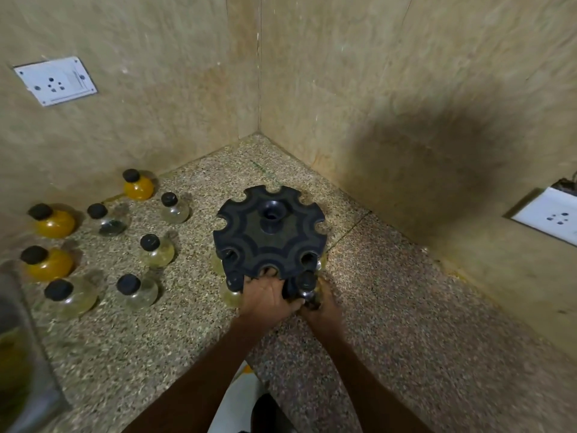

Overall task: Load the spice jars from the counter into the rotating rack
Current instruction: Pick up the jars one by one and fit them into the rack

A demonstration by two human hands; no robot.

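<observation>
A black rotating rack with notched slots round its rim stands in the counter corner. Several jar caps sit in its near slots. My left hand grips the rack's near edge, fingers curled into a slot. My right hand holds a black-capped jar at the rack's near right slot, its glass body mostly hidden. On the counter to the left stand several loose jars with black caps: orange ones and clear ones.
Tiled walls meet in the corner behind the rack. A white socket plate is on the left wall, another on the right wall. A steel vessel edge shows at bottom left. The speckled stone counter extends right.
</observation>
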